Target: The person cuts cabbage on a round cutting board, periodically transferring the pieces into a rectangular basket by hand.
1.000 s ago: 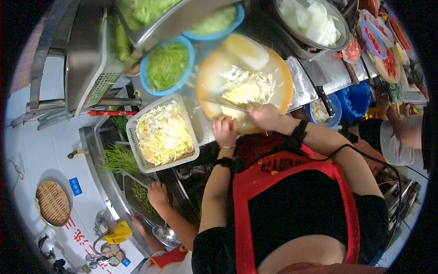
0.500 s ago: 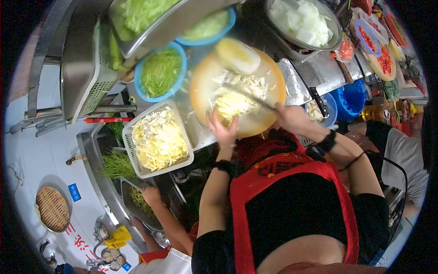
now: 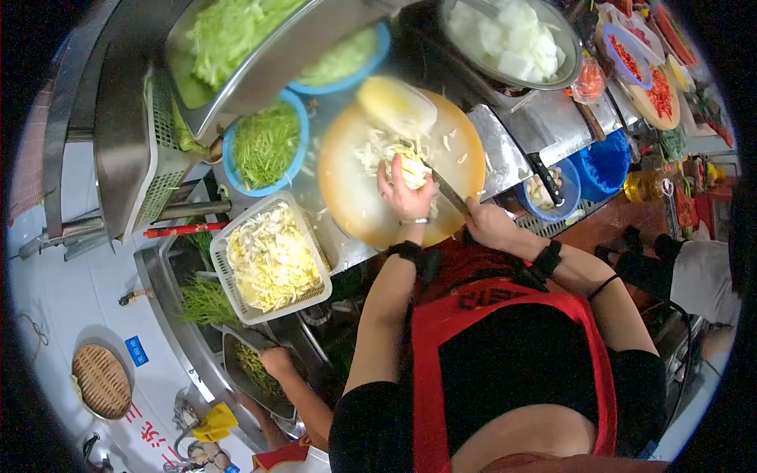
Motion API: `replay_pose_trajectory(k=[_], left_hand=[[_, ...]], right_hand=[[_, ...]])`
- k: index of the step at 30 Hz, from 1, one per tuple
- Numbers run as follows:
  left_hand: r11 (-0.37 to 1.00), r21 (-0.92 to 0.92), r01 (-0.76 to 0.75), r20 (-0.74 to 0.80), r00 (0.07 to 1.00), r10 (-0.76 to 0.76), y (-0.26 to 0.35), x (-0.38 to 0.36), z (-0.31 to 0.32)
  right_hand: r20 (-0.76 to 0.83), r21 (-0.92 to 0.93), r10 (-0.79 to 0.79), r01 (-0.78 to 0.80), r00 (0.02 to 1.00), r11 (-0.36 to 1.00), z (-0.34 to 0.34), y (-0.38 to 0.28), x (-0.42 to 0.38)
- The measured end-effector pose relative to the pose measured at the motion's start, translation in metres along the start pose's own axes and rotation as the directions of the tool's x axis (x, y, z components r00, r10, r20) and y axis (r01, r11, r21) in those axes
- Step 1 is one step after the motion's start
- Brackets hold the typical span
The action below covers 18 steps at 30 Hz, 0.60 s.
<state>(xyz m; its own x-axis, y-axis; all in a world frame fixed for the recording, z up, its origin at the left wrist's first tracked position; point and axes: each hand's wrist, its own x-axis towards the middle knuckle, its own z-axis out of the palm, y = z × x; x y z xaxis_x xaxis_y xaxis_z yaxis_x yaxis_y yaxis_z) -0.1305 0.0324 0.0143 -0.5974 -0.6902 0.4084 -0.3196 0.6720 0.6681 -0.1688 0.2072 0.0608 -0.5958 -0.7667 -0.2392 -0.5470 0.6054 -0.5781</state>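
Observation:
On the round cutting board (image 3: 339,189) my left hand (image 3: 408,197) is closed around a heap of cut cabbage (image 3: 412,167). My right hand (image 3: 490,225) grips the handle of a knife (image 3: 448,191), whose blade lies against the right side of that heap. A larger pale cabbage piece (image 3: 398,108) rests at the back of the board, with loose shreds below it. Left of the board, a white basket (image 3: 321,293) holds a pile of sliced cabbage (image 3: 272,260).
Blue bowls (image 3: 302,150) of green shreds stand behind the basket. A metal bowl (image 3: 576,67) of white chunks is at the back right. A second knife (image 3: 544,175) lies right of the board. A co-worker's hand (image 3: 276,361) reaches into a tray at lower left.
My left hand has moved right and gathered cut cabbage in its fingers. The knife has swung from over the shreds to the heap's right side. The view has shifted slightly.

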Motion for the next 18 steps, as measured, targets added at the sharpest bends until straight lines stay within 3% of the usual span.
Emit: replay_pose_trajectory(k=[4, 6, 7, 9, 12, 14, 17, 18], left_hand=[[0.996, -0.084, 0.027, -0.026, 0.999, -0.029, -0.002, 0.002, -0.001], [0.967, -0.235, 0.095, -0.061, 0.992, -0.112, 0.001, 0.002, -0.003], [0.971, -0.217, 0.100, -0.085, 0.989, -0.121, 0.006, 0.006, -0.006], [0.953, -0.304, 0.009, -0.194, 0.978, -0.071, 0.014, 0.013, -0.018], [0.973, -0.231, -0.010, -0.244, 0.969, -0.048, 0.019, 0.031, -0.052], [0.987, -0.158, -0.017, -0.286, 0.958, -0.030, 0.016, 0.040, -0.082], [0.996, -0.028, 0.089, -0.324, 0.942, -0.093, 0.005, 0.054, -0.134], [0.992, -0.036, 0.124, -0.338, 0.932, -0.128, -0.006, 0.057, -0.150]], right_hand=[[0.015, 0.144, -0.031, 0.028, 0.999, 0.989, -0.005, 0.000, 0.002], [0.029, 0.146, -0.041, 0.036, 0.999, 0.989, -0.011, -0.005, -0.001], [0.037, 0.147, -0.041, 0.035, 0.998, 0.989, -0.015, -0.009, -0.001], [0.023, 0.160, -0.059, 0.055, 0.998, 0.986, -0.026, -0.020, -0.003], [0.048, 0.207, -0.126, 0.113, 0.991, 0.972, -0.035, -0.038, 0.007], [0.040, 0.195, -0.262, 0.250, 0.964, 0.948, -0.039, -0.056, 0.015], [0.083, 0.094, -0.360, 0.353, 0.929, 0.931, -0.034, -0.098, 0.036], [0.220, 0.107, -0.303, 0.286, 0.927, 0.952, -0.039, -0.121, 0.042]])
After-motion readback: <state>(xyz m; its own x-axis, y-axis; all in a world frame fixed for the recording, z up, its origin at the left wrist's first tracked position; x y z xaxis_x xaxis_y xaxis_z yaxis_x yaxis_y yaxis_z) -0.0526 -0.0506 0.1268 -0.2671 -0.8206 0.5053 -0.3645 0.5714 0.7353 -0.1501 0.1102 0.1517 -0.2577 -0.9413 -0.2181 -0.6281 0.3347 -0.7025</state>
